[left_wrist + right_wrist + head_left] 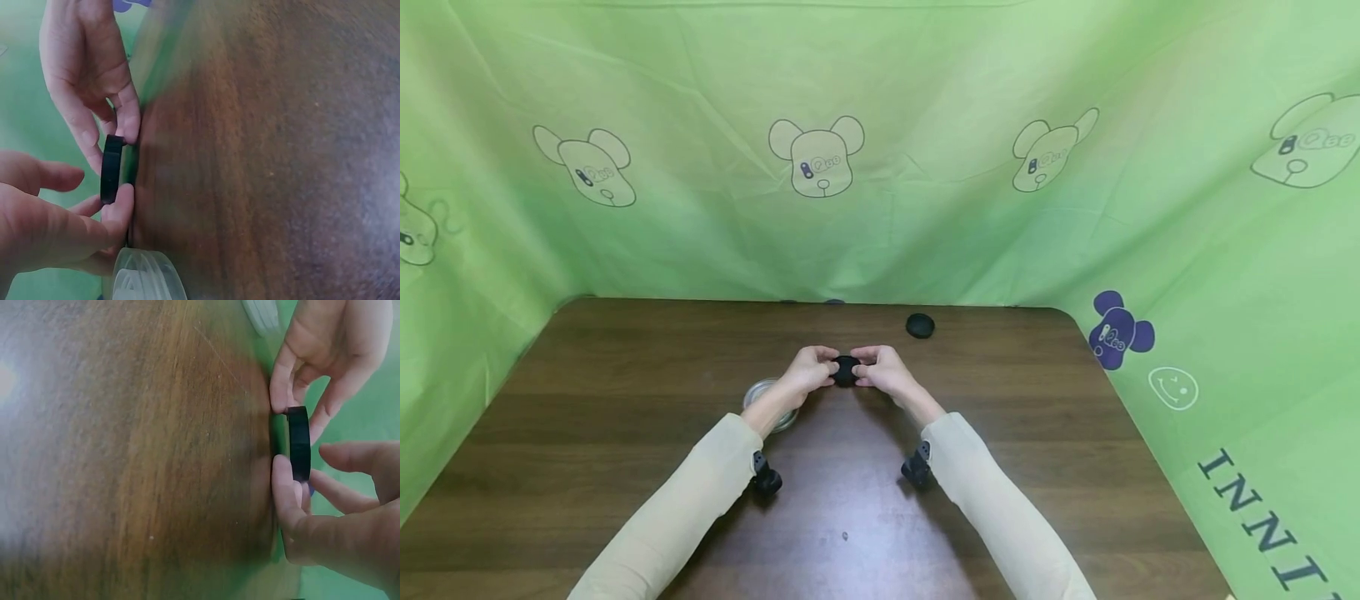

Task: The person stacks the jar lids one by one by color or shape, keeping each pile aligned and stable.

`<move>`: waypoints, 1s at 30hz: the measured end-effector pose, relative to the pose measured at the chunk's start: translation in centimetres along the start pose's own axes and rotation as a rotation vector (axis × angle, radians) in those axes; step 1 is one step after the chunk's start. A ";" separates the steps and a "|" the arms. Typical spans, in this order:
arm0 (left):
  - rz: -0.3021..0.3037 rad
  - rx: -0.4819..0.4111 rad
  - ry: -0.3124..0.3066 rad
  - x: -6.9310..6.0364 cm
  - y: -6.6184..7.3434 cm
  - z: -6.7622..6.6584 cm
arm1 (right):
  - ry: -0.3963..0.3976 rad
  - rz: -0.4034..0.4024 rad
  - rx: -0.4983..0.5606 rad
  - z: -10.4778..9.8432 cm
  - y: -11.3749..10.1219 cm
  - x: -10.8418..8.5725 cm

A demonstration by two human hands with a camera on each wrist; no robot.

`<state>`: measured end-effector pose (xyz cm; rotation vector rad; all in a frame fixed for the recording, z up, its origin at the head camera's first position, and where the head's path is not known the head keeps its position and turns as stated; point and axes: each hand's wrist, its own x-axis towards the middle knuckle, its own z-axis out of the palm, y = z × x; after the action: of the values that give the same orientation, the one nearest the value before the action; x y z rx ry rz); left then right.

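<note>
Between both hands, over the far middle of the table, is a thin black round lid [844,372], also seen edge-on in the left wrist view [111,169]. My left hand [808,371] pinches its left side between thumb and fingers. Its right side is pinched by my right hand [886,371]. In the right wrist view the lid [300,445] stands on edge, with fingertips at both ends. Below my left wrist, a clear round container [786,422] is partly hidden by the forearm; its ridged wall shows in the left wrist view [150,278].
A second black round lid [920,326] lies near the back edge of the brown wooden table [1015,467], right of the hands. Green cloth [925,233] with bear-face drawings hangs behind and beside the table. A small dark camera sits on each wrist.
</note>
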<state>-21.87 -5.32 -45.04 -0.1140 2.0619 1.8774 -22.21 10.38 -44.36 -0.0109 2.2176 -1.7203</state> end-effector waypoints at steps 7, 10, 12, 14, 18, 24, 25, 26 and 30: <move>0.084 0.105 0.015 -0.4 0.0 -0.1 | -0.029 -0.038 -0.036 -0.2 0.2 0.0; 0.091 0.124 0.023 -0.4 0.1 0.0 | -0.019 -0.064 -0.099 -0.2 0.3 0.0; 0.086 0.142 0.037 -0.4 0.1 0.0 | -0.014 -0.072 -0.122 -0.2 0.4 0.1; 0.081 0.164 0.052 -0.3 0.1 0.0 | -0.010 -0.083 -0.135 -0.2 0.5 0.2; 0.071 0.185 0.081 -0.3 0.2 0.1 | 0.012 -0.115 -0.166 -0.2 0.5 0.2; 0.081 0.199 0.101 -0.5 0.1 0.4 | 0.030 -0.148 -0.195 -0.2 0.4 -0.1; 0.083 0.204 0.104 -0.5 0.0 0.5 | 0.029 -0.150 -0.199 -0.3 0.4 -0.1; 0.083 0.208 0.107 -0.5 0.0 0.5 | 0.027 -0.152 -0.204 -0.3 0.5 -0.1; 0.089 0.214 0.118 -0.5 -0.3 0.6 | 0.023 -0.155 -0.217 -0.3 0.6 -0.3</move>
<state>-21.18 -4.84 -45.20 -0.0832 2.3696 1.7233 -21.89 10.93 -44.82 -0.2211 2.4681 -1.5513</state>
